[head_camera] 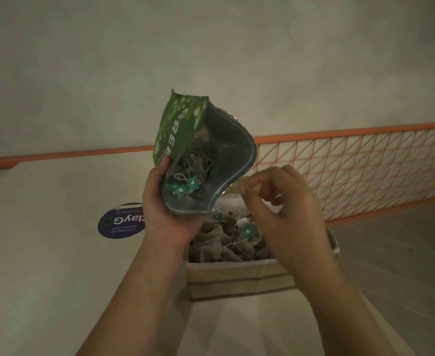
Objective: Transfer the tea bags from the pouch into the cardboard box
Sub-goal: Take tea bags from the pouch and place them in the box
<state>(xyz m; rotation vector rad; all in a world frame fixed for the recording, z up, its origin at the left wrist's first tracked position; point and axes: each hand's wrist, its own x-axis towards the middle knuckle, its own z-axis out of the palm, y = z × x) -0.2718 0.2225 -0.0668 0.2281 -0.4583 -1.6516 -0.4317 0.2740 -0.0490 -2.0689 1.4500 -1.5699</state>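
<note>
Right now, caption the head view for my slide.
Left hand tilts open pouch of tea bags over cardboard box.

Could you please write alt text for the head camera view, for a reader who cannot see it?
A left hand holds an open green pouch, tea bags visible inside, tilted over a cardboard box already full of tea bags. The right hand hovers over the box with fingers curled. Behind stand an orange mesh rail and a grey wall.

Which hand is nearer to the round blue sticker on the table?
Left. The left hand grips the green pouch right beside the blue sticker, just to its right. The right hand hovers over the cardboard box, farther right.
</note>
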